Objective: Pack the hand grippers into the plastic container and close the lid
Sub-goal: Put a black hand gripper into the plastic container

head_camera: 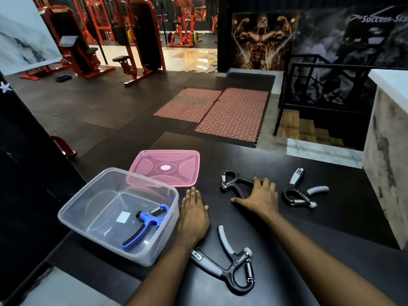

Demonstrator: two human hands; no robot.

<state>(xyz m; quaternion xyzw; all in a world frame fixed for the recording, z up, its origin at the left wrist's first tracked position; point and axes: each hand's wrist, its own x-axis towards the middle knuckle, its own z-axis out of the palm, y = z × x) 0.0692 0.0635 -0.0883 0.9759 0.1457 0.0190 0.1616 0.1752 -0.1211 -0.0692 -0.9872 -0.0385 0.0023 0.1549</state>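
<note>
hand grippers lie about the black counter [331,228]: a blue one [146,224] inside the clear plastic container [92,202] near the left edge, its pink lid [164,167] lying flat behind. the left hand [193,215] rests flat and empty just beside the container. the right hand [260,196], fingers spread, lies on a black gripper [231,182], not closed around it. two grey-handled ones lie apart: one [229,261] near the front edge, one [301,189] to the right.

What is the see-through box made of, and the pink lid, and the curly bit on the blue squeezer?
The box looks like clear, slightly cloudy plastic: you can see the blue squeezer through its wall. The pink lid seems thin glossy plastic, since the dark table shows through. The curly bit is a spring, probably metal, because it shines silver.
</note>
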